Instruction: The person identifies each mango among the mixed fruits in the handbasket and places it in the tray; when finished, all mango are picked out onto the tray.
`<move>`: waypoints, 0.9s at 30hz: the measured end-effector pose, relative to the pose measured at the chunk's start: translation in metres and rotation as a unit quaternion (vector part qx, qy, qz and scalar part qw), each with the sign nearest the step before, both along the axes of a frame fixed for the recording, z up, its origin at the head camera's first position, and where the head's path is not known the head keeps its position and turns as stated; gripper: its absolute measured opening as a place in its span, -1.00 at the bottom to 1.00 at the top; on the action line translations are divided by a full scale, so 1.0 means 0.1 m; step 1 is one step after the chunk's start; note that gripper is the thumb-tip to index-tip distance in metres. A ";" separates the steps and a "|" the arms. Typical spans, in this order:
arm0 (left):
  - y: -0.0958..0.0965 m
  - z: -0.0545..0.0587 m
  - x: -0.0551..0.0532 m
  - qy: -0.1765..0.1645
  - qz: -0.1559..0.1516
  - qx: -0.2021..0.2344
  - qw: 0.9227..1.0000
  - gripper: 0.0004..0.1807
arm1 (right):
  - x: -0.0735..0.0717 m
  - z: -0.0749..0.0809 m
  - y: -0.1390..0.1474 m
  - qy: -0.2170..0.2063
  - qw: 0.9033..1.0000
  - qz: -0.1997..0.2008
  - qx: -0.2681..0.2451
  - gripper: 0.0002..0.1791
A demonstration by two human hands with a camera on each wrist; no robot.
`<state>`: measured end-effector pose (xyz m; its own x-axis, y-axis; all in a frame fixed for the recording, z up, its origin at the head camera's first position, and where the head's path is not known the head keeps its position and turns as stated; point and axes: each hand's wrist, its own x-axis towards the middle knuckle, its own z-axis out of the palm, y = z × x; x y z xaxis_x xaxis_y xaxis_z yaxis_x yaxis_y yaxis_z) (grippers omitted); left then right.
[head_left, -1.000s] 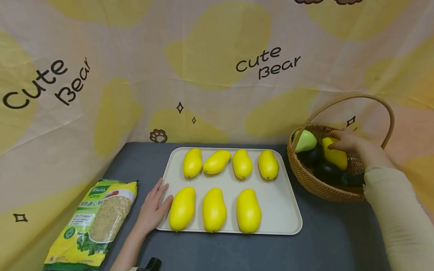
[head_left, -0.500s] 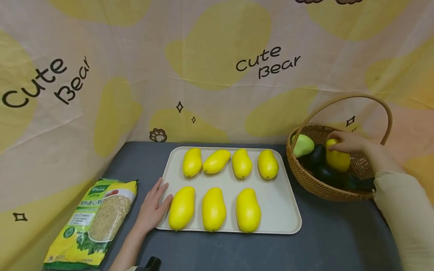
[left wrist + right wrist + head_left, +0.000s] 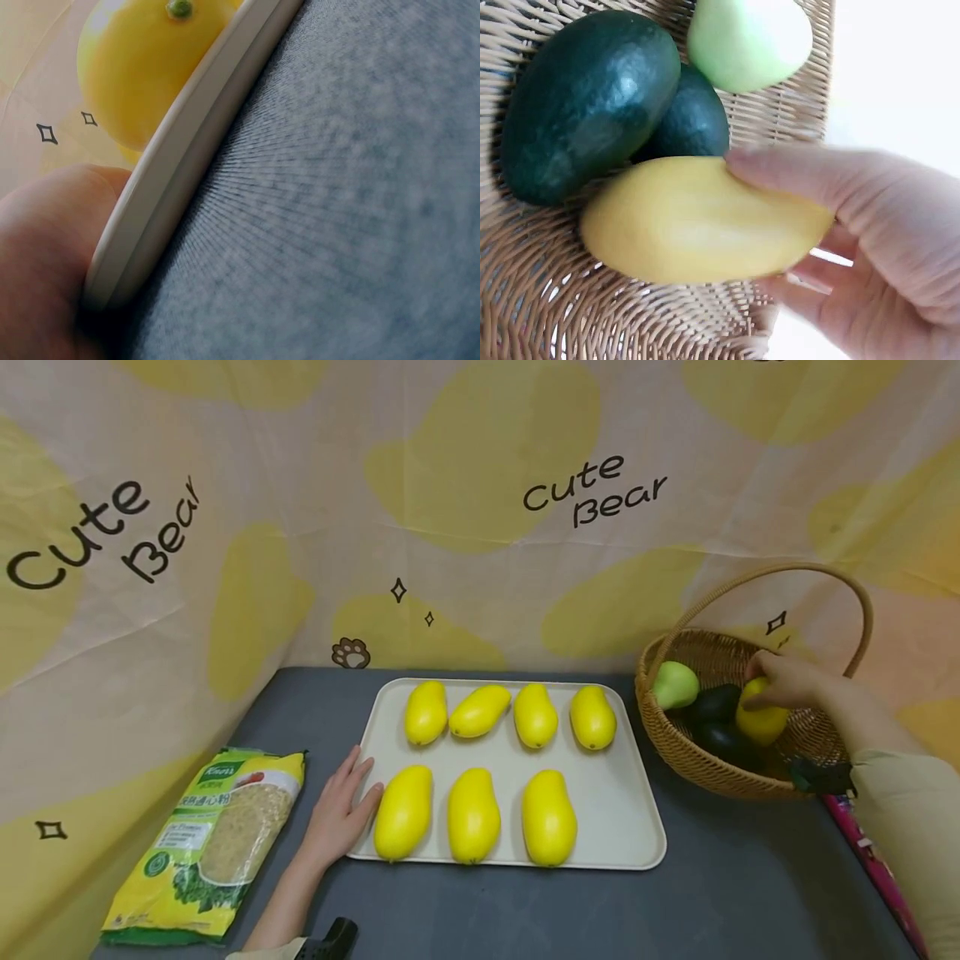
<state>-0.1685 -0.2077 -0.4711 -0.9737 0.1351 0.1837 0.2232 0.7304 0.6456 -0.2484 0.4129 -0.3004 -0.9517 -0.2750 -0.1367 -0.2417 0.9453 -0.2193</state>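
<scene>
In the head view my right hand (image 3: 793, 681) grips a yellow mango (image 3: 762, 723) inside the wicker basket (image 3: 678, 758) at the right. The right wrist view shows the thumb along one side of the mango (image 3: 675, 229) and fingers under the other. Beside it in the basket lie two dark green avocados (image 3: 589, 105) and a pale green, pear-shaped fruit (image 3: 750, 41). My left hand (image 3: 336, 820) rests with extended fingers at the left edge of the cream tray (image 3: 618, 818). Mangoes (image 3: 550, 818) lie on that tray in two rows, several behind and three in front.
The basket's tall handle (image 3: 787, 567) arches over the right hand. A yellow-green Knorr bag (image 3: 213, 843) lies left of the left forearm. A patterned curtain (image 3: 480, 527) hangs behind the grey tabletop (image 3: 480, 910). Something pink (image 3: 873, 860) shows beside the right sleeve.
My right hand has moved the mango rightward within the basket, and the fruits beside it have shifted. The left hand has stayed at the tray. The head view has tilted slightly.
</scene>
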 end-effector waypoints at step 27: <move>0.01 -0.02 -0.04 -0.016 0.003 -0.006 1.000 -0.39 | 1.04 -0.01 -0.82 -0.035 0.675 0.008 -0.737 -0.50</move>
